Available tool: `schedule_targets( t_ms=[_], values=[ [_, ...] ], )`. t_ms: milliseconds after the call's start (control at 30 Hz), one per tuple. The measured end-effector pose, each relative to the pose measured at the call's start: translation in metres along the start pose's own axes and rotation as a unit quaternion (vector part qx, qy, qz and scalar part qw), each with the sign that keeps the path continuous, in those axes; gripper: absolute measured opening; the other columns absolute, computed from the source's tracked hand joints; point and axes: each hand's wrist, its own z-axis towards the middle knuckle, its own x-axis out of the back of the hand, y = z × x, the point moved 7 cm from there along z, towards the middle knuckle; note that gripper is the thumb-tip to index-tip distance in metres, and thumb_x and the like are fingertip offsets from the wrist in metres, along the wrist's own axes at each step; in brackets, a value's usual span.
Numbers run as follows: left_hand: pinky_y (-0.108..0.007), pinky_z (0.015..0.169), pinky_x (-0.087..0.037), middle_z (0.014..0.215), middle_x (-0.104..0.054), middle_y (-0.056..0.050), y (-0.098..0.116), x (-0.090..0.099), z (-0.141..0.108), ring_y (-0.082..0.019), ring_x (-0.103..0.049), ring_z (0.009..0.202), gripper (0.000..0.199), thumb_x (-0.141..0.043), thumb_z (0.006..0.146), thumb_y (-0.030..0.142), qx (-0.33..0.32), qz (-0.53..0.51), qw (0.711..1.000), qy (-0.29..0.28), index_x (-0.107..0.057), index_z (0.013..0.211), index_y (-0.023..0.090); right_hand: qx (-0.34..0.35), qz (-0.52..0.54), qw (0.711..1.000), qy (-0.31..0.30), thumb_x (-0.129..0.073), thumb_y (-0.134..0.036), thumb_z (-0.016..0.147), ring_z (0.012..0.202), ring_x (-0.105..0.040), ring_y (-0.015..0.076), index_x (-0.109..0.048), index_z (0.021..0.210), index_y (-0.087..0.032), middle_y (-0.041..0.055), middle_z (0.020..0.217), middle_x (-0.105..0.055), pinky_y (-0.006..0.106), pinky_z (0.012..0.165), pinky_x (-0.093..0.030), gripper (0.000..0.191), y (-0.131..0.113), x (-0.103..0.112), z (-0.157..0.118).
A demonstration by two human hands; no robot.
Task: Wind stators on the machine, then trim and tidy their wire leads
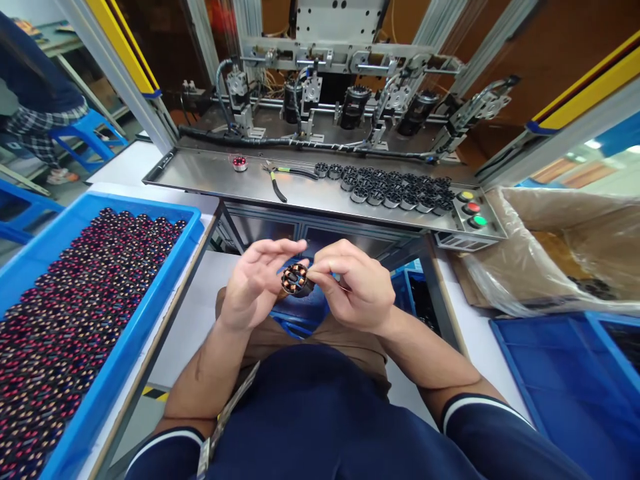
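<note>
In front of my lap, a wound motor stator (295, 280) with a black body and copper coils is held between my hands. My left hand (255, 283) cradles it from the left and below, its upper fingers stretched out over it. The thumb and forefinger of my right hand (353, 283) pinch at the stator's right edge, where a thin wire seems to run through the grip. On the metal ledge beyond lie green-and-black cutters (277, 177), a stator with red wire (240, 163) and rows of black stator cores (395, 187).
A winding machine (350, 100) stands behind the ledge, with a button box (473, 213) at its right end. Left is a blue tray (193, 220) full of wound stators. Right are a plastic-lined carton (560, 253) and a blue crate (545, 367). A person (35, 87) sits far left.
</note>
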Motion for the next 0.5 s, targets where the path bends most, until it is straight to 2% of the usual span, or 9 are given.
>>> schedule_targets(
  t_ms=[100,167,300,400,500],
  values=[
    [-0.031,0.069,-0.063,0.087,-0.077,-0.011,-0.023,-0.010,-0.003,-0.024,-0.076,0.082,0.063,-0.063,0.078,0.072,0.166,-0.009,0.985,-0.047,-0.071,0.101,0.014,0.030,-0.036,0.999,0.000,-0.062,-0.008,0.091,0.072,-0.063,0.0127,-0.059,0.093,-0.017,0.0045,0.079,-0.066,0.023,0.060,-0.053,0.010,-0.003,0.004,-0.002],
    [-0.031,0.065,-0.063,0.080,-0.077,-0.011,-0.028,-0.015,-0.006,-0.024,-0.076,0.074,0.061,-0.064,0.078,0.070,0.213,-0.026,0.975,-0.060,-0.071,0.098,0.012,0.041,-0.050,0.998,0.003,-0.061,-0.007,0.091,0.071,-0.062,0.0130,-0.059,0.094,-0.017,0.0048,0.079,-0.066,0.024,0.060,-0.054,0.010,-0.003,0.007,-0.003],
    [-0.022,0.056,-0.061,0.078,-0.078,-0.004,-0.019,-0.014,-0.005,-0.018,-0.076,0.066,0.036,-0.081,0.076,0.043,0.174,-0.016,0.985,-0.015,-0.072,0.099,0.017,0.056,-0.039,0.998,0.004,-0.061,-0.007,0.091,0.071,-0.062,0.0138,-0.060,0.094,-0.017,0.0046,0.079,-0.065,0.026,0.062,-0.055,0.011,-0.002,0.010,-0.005],
    [-0.020,0.056,-0.061,0.082,-0.079,-0.003,-0.010,-0.008,-0.004,-0.016,-0.075,0.066,0.036,-0.086,0.072,0.034,0.119,0.023,0.992,0.029,-0.074,0.102,0.019,0.056,0.008,0.998,-0.002,-0.066,-0.012,0.090,0.073,-0.063,0.0149,-0.062,0.096,-0.018,0.0041,0.079,-0.065,0.028,0.063,-0.056,0.009,0.001,0.012,-0.004],
    [-0.023,0.059,-0.063,0.087,-0.080,-0.005,-0.008,-0.004,-0.006,-0.019,-0.076,0.073,0.039,-0.088,0.070,0.032,0.096,0.061,0.992,0.047,-0.076,0.105,0.019,0.030,0.080,0.996,-0.011,-0.073,-0.019,0.086,0.074,-0.062,0.0154,-0.064,0.101,-0.018,0.0035,0.081,-0.064,0.029,0.063,-0.056,0.017,0.011,0.014,0.000]
  ],
)
